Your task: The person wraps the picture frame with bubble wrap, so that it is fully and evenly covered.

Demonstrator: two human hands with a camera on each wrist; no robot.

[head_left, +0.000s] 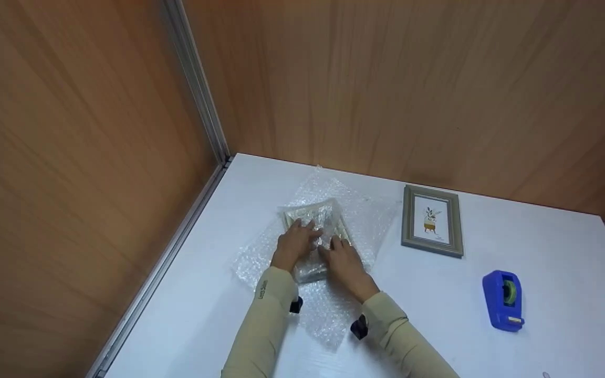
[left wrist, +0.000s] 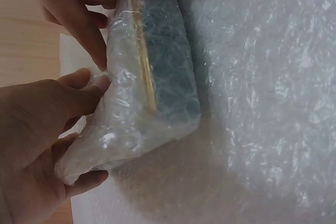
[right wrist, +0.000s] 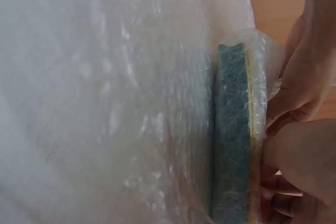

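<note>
A picture frame (head_left: pixel 310 276), partly covered by a sheet of bubble wrap (head_left: pixel 371 215), lies under both hands. Its dark side and a gold-coloured edge show through the plastic in the wrist views. My left hand (head_left: pixel 293 247) is on the frame's left part; in the left wrist view, its thumb and fingers (left wrist: pixel 89 182) hold a folded part of the wrap. Close beside it, my right hand (head_left: pixel 345 265) rests on the wrapped frame, its fingertips pressing on the plastic. Part of the right fingers is hidden in the right wrist view.
To the right, a grey picture frame (head_left: pixel 458 223) with a small drawing lies flat near the back edge. A blue tape dispenser (head_left: pixel 497 310) with a roll stands further right on the white table (head_left: pixel 202 294). Wooden panels (head_left: pixel 413 89) rise behind and at the left.
</note>
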